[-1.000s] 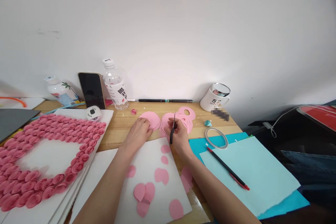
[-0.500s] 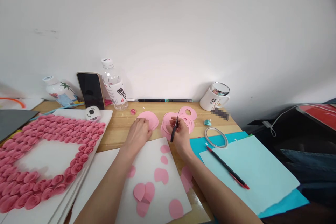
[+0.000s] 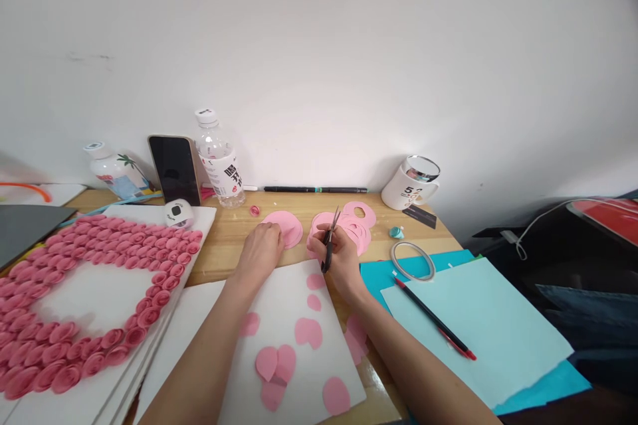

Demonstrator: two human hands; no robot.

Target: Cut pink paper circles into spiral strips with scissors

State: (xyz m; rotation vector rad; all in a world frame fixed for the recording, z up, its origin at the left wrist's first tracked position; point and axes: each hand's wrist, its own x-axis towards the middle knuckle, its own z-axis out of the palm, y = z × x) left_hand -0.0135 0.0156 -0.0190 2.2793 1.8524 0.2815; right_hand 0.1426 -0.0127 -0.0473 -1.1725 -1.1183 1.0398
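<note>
My right hand [image 3: 341, 255] is closed around small black-handled scissors [image 3: 329, 249], whose blades point up and away from me, slightly apart. Just beyond it lies a pile of pink paper rings [image 3: 361, 234] with cut-out middles. My left hand [image 3: 262, 249] has its fingers bent over the left side of some stacked pink paper circles [image 3: 284, 220]. The top circle looks creased beside the thumb, and the fingertips are partly hidden. Loose pink paper pieces [image 3: 308, 332] are scattered on a white sheet [image 3: 304, 385] between my forearms.
On the left, a white board [image 3: 102, 299] carries rows of pink paper roses [image 3: 149, 317]. Along the wall stand a phone [image 3: 174, 169], a water bottle [image 3: 219, 166] and a mug [image 3: 409, 184]. Tape [image 3: 413, 261] and a pen [image 3: 433, 317] lie on blue paper [image 3: 483, 325] at right.
The scissors have turned in my right hand, and their blades show a little apart. My left hand stays at the pink circles, where a crease now shows. The view has shifted slightly.
</note>
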